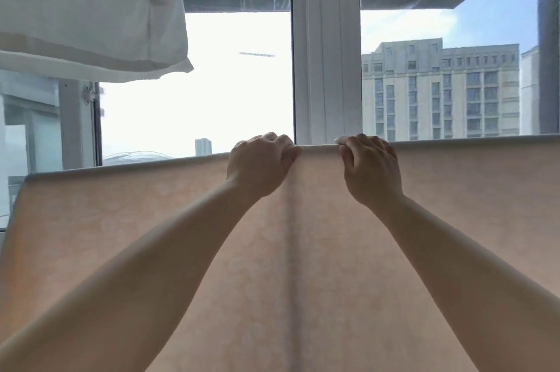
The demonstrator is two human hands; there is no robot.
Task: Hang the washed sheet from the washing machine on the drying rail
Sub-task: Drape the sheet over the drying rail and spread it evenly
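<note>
Peach sheet point(157, 250) over the rail, left hand point(260, 162) and right hand point(371, 168) side by side, fingers curled round its top fold

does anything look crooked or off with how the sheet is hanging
Slightly. The pale peach patterned sheet has a top edge sloping down toward the left, though the wide lens may exaggerate this. A vertical crease runs down its middle between the left hand and right hand, which both grip the top fold. No tears or stains show.

2 hands (left hand point(260, 164), right hand point(371, 170)), 1 peach sheet point(303, 250), 1 white garment point(91, 7), 2 window panes point(197, 83).
</note>
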